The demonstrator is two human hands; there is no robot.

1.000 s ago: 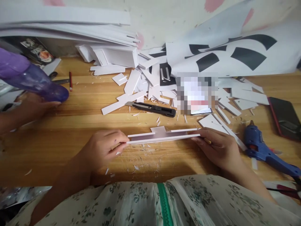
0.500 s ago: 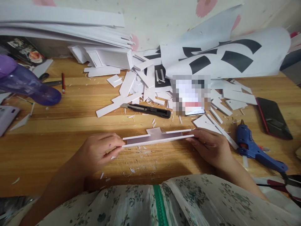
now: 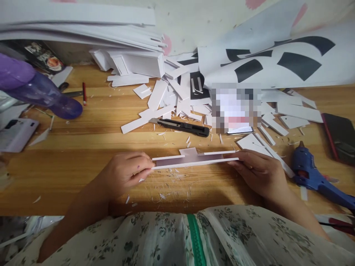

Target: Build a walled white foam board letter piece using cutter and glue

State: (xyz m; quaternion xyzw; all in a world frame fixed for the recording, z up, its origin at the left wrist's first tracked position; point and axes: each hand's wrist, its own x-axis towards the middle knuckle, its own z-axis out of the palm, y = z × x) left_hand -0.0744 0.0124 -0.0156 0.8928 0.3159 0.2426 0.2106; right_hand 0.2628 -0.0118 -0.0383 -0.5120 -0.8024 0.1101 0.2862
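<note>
A long white foam-board piece (image 3: pixel 194 161) with raised strips along both long sides spans the space between my hands, low over the wooden table. A short tab sticks out from its far side. My left hand (image 3: pixel 126 171) pinches its left end between thumb and fingers. At the right end, my right hand (image 3: pixel 259 171) grips it the same way; that end is partly hidden by the fingers. Just beyond lies a black utility knife (image 3: pixel 183 127) with its blade out, pointing left. A blue hot glue gun (image 3: pixel 313 175) rests to the right of my right hand.
White board offcuts (image 3: pixel 158 96) are heaped behind the knife, around a blurred phone (image 3: pixel 240 130). Further right lies a dark phone (image 3: pixel 340 136). A purple bottle (image 3: pixel 41 88) and a red pencil (image 3: pixel 84 94) are at left. A white box-like form (image 3: pixel 141 62) stands at the back.
The whole scene has shifted rightward in view, as the head turned slightly left. Both hands keep the same hold on the foam-board piece.
</note>
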